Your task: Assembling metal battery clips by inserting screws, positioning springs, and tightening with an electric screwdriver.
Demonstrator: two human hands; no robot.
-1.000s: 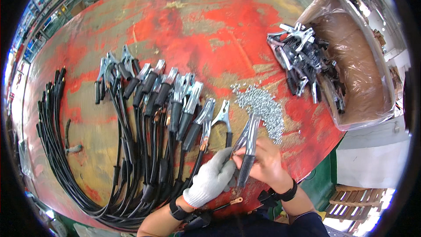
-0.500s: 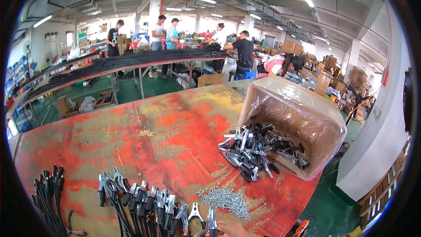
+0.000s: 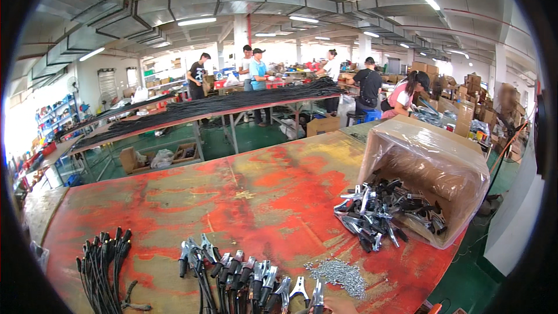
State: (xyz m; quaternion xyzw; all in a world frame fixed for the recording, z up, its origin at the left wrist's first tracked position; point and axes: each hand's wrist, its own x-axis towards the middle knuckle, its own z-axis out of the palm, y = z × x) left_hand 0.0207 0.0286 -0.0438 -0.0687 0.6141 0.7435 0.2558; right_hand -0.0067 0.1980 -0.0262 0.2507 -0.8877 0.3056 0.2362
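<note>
A small part of my right hand (image 3: 340, 306) shows at the lower edge, its fingers mostly cut off. It lies right beside an upright silver-and-black spring clamp (image 3: 318, 294); whether it grips that clamp I cannot tell. Just left of this, another clamp (image 3: 299, 286) has its silver jaws spread. A row of similar clamps (image 3: 237, 267) on black cables runs further left. Behind the hand lies a heap of small silver screws (image 3: 338, 275). My left hand is out of sight.
A plastic-lined cardboard box (image 3: 433, 180) lies on its side at right, loose clamps (image 3: 378, 209) spilling out. Bare-ended black cables (image 3: 104, 267) lie at left on the red-stained table (image 3: 174, 203). Beyond, several people stand around a long bench (image 3: 232, 104) heaped with black cables.
The whole view has swung left and up, so table, box and clamps appear further right and lower. My right hand stays beside the same clamp at the lower edge.
</note>
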